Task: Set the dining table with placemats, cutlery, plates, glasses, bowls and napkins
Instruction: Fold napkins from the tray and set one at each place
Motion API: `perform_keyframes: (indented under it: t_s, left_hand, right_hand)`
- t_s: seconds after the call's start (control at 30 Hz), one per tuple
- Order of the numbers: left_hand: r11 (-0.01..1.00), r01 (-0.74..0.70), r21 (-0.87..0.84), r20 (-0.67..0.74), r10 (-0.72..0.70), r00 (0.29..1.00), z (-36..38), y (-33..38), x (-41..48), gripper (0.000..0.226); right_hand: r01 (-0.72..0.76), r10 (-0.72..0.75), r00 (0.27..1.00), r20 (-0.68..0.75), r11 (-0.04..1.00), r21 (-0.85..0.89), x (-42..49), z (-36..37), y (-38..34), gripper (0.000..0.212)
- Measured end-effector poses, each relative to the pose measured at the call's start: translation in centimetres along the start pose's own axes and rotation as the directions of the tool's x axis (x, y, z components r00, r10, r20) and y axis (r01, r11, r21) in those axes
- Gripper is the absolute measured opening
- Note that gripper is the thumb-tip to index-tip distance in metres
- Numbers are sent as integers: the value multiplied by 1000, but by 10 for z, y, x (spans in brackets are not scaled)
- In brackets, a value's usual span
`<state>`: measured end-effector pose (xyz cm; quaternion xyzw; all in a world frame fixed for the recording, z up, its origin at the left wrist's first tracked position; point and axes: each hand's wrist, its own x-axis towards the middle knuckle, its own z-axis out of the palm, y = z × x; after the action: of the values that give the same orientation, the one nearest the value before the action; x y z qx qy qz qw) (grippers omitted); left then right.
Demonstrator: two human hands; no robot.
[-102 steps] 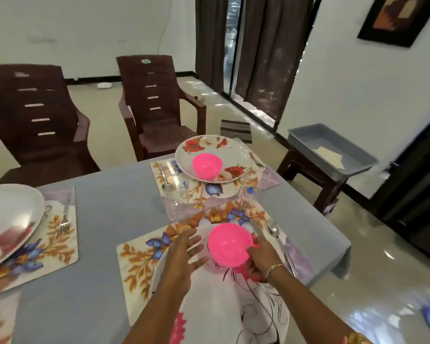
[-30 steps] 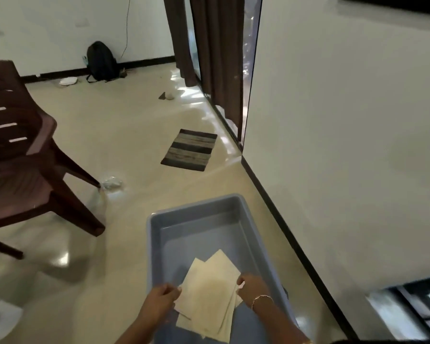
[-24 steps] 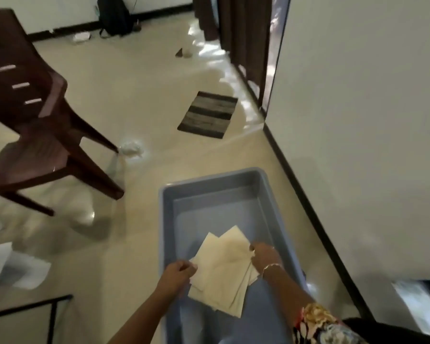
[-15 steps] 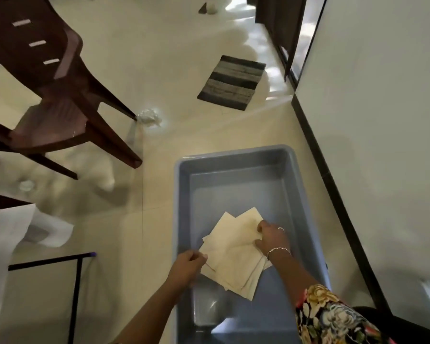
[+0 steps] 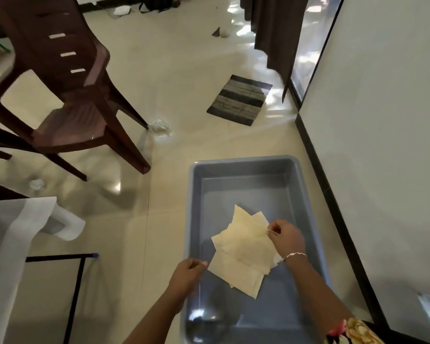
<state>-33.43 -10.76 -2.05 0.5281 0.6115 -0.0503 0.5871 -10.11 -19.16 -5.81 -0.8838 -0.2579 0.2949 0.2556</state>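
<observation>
A loose stack of cream paper napkins (image 5: 243, 252) is held over a grey-blue plastic tub (image 5: 305, 202) below me. My right hand (image 5: 287, 235) pinches the right edge of the top napkins between thumb and fingers. My left hand (image 5: 187, 271) pinches the lower left corner of the stack, over the tub's left rim. The napkins are fanned out, with corners pointing different ways. The tub holds nothing else that I can see.
A brown plastic chair (image 5: 67, 95) stands on the tiled floor at the left. The table corner with its grey cloth (image 5: 7, 232) is at the lower left. A striped mat (image 5: 238, 99) lies by the curtain (image 5: 276, 36). A white wall (image 5: 382, 120) runs along the right.
I have turned from the table, where I set a pink bowl, to the tub. Both hands took hold of the napkins; the right hand shifted to pinch the upper right edge.
</observation>
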Motion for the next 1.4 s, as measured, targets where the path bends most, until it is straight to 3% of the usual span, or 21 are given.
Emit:
perform_keyframes:
  t_s: [0.13,0.3,0.37,0.53,0.6,0.67,0.73,0.8,0.87,0.97,1.03,1.13,1.27,1.4]
  left_hand:
    - [995,-9,-98,7,10,1000,-17,-8,-25,18]
    - [973,-78,-217,33,88,996,-47,-29,-68,16]
    - [948,-128,-292,34,144,989,-64,-36,-91,12]
    - [836,-252,-488,-30,272,962,-116,-65,-141,31]
    - [760,-273,-590,-49,304,951,-139,-80,-156,42]
    - [665,-227,-711,-4,319,948,-159,-91,-170,66]
    - [514,-147,-845,36,329,944,-176,-102,-184,97]
    - [360,-89,-929,63,391,918,-190,-112,-193,100]
    - [226,-52,-973,75,518,852,-203,-123,-206,96]
    - [52,-16,-999,29,767,641,-227,-136,-237,94]
    - [-22,-84,-996,-70,774,630,-244,-143,-255,94]
    - [54,-275,-960,-164,688,707,-265,-154,-272,86]
    - [282,-438,-853,-178,632,754,-285,-164,-288,60]
    - [340,-509,-791,-276,545,792,-299,-170,-295,41]
  right_hand:
    - [205,-207,970,-127,978,-27,-35,-29,-38,3]
    - [421,-445,880,-167,893,-160,-107,-46,-106,6]
    - [503,-528,836,-151,847,-172,-146,-44,-141,11]
    - [701,-703,712,-14,711,-44,-247,-34,-232,14]
    - [753,-754,656,25,657,36,-282,-32,-266,15]
    - [775,-792,607,69,609,167,-314,-31,-296,18]
    - [751,-811,571,126,578,319,-342,-27,-321,18]
    - [685,-812,556,178,569,456,-365,-22,-340,15]
    - [595,-792,571,216,580,556,-382,-17,-353,11]
    - [505,-761,609,222,588,631,-395,-9,-366,10]
    - [485,-737,640,218,607,629,-397,-3,-370,10]
    - [454,-699,677,231,643,617,-391,8,-372,13]
    - [411,-639,720,271,707,576,-380,23,-371,12]
    - [359,-605,698,384,759,544,-375,32,-368,8]
